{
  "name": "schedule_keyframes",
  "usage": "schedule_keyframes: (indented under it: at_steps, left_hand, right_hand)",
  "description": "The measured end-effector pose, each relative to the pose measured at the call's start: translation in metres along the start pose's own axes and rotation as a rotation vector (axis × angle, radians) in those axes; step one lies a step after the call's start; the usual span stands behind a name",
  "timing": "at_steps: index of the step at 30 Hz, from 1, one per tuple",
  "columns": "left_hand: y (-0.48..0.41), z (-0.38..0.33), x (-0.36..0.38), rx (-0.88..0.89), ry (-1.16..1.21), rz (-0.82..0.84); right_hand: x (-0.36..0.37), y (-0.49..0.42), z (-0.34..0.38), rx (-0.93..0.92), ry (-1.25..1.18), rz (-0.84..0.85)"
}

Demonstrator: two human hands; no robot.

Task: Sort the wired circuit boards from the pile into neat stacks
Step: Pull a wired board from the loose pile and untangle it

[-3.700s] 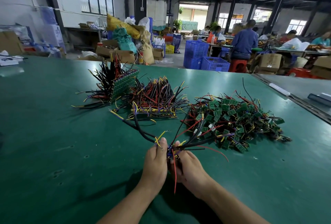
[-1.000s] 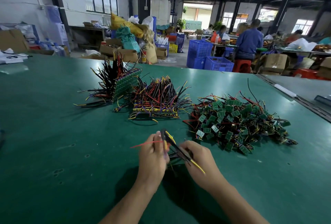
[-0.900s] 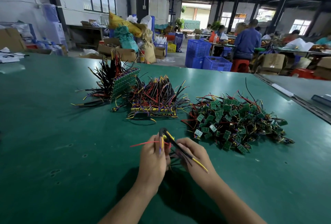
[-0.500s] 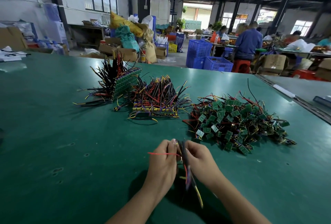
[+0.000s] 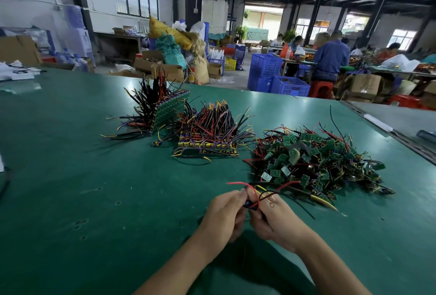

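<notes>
My left hand [image 5: 224,215] and my right hand [image 5: 271,218] meet near the table's front, both pinching a small bunch of wired circuit boards [image 5: 250,203]. Its red, black and yellow wires fan out to the right over my right hand. The boards themselves are mostly hidden between my fingers. A loose pile of small green boards with tangled wires [image 5: 316,162] lies just beyond my right hand. A flat neat stack [image 5: 210,137] sits behind my hands. To its left a stack stands on edge [image 5: 165,110] with wires sticking out.
The green table [image 5: 94,188] stretches left and toward me. A metal rail [image 5: 387,127] runs along its right side. Behind the table stand blue crates [image 5: 278,77], cardboard boxes [image 5: 165,65] and people seated at other benches [image 5: 330,58].
The bunch's wires pointed left and up a second ago, then hung down toward me; now they fan out to the right. My hands have stayed together near the table's front.
</notes>
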State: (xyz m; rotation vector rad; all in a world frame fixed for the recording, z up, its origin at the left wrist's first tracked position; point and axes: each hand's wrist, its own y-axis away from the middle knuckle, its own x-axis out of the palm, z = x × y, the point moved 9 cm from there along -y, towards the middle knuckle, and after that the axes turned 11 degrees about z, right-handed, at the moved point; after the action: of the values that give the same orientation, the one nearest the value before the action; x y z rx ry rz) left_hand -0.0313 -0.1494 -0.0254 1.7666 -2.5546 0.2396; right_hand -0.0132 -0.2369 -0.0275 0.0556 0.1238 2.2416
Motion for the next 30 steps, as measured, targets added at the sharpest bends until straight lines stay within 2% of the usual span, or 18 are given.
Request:
schedule_keyframes:
  at_steps: [10, 14, 22, 25, 30]
  left_hand:
    - [0.0, 0.02, -0.008, -0.16, 0.192, -0.197]
    - [0.002, 0.027, -0.002, -0.266, 0.323, -0.114]
    - [0.001, 0.017, 0.003, -0.264, 0.257, 0.076]
    - [0.003, 0.017, 0.001, -0.28, 0.287, 0.075]
    - [0.003, 0.023, -0.003, -0.292, 0.336, -0.023]
  right_hand:
    - [0.001, -0.004, -0.009, 0.047, -0.097, 0.048]
    - [0.004, -0.006, -0.013, 0.069, -0.175, 0.088]
    - [0.006, -0.003, -0.013, 0.068, -0.257, 0.121]
    - [0.011, -0.005, -0.014, 0.071, -0.302, 0.124]
    - [0.021, -0.009, -0.014, 0.065, -0.415, 0.099]
